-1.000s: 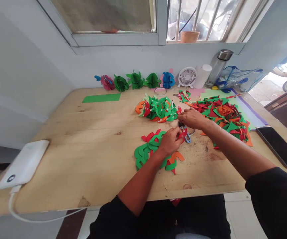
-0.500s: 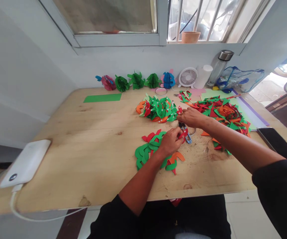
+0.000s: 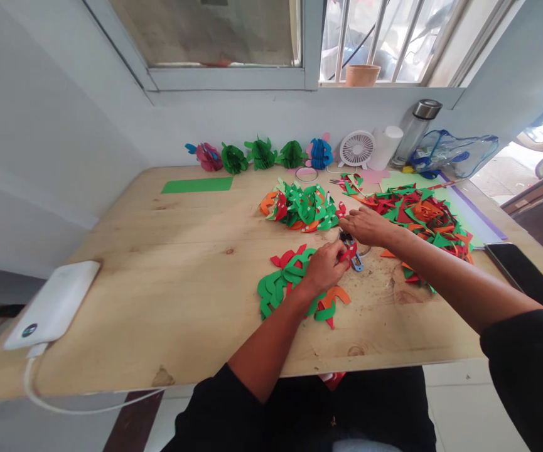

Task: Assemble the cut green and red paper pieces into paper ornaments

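My left hand (image 3: 326, 267) is closed in a pinch on a red paper cutout (image 3: 348, 252), above a loose pile of curved green, red and orange paper cutouts (image 3: 274, 285). Bent and drawn together, the fingers of my right hand (image 3: 364, 225) point left at the edge of a second pile of cutouts (image 3: 306, 204), which carry small white patches. What they hold, if anything, is hidden. Just below that hand, a blue utility knife (image 3: 358, 262) with a dark end lies on the table, partly covered. Beside it shows part of a round ring.
Paper scraps (image 3: 424, 216) lie heaped on the right, near a phone (image 3: 530, 276). A green strip (image 3: 197, 185) lies at back left. Honeycomb paper figures (image 3: 260, 154), a small fan (image 3: 357, 149) and a glass bottle (image 3: 415, 133) stand along the wall. A white power bank (image 3: 54, 304) sits far left.
The view has shifted slightly. Both hands stay nearly in place, the left still pinching the red cutout; the right hand's fingers sit slightly differently at the upper pile's edge.
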Demonstrator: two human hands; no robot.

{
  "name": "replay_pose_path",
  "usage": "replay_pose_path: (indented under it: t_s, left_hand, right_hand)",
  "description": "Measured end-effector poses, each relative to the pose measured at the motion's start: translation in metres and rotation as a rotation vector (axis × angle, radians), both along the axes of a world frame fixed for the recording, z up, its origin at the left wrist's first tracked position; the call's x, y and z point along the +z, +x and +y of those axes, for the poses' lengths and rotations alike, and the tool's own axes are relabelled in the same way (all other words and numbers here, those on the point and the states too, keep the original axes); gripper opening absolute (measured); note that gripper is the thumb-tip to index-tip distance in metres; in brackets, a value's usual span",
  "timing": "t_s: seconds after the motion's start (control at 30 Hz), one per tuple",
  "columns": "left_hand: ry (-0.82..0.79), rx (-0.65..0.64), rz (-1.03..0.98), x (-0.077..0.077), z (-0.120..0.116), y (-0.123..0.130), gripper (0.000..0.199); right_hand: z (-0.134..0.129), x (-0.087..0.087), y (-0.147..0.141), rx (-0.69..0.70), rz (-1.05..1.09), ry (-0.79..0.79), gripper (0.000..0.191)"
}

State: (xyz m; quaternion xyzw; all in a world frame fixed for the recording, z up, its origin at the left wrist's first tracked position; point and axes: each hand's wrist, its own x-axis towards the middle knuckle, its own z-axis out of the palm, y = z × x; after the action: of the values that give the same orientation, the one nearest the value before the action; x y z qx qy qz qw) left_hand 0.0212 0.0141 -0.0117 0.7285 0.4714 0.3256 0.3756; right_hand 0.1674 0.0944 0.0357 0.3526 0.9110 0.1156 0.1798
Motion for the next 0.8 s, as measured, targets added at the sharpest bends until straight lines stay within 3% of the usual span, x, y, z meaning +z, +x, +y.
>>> replay_pose_path:
  t_s: [0.63, 0.8]
  left_hand:
    - [-0.034, 0.004, 0.003, 0.000, 0.000, 0.003, 0.008]
    - [-0.051, 0.022, -0.035, 0.000, -0.003, 0.003, 0.008]
  right_hand:
    - [-0.020, 0.007, 0.017, -0.097, 0.006, -0.024, 0.014]
    - [-0.021, 0.010, 0.032, -0.168, 0.193, -0.046, 0.011]
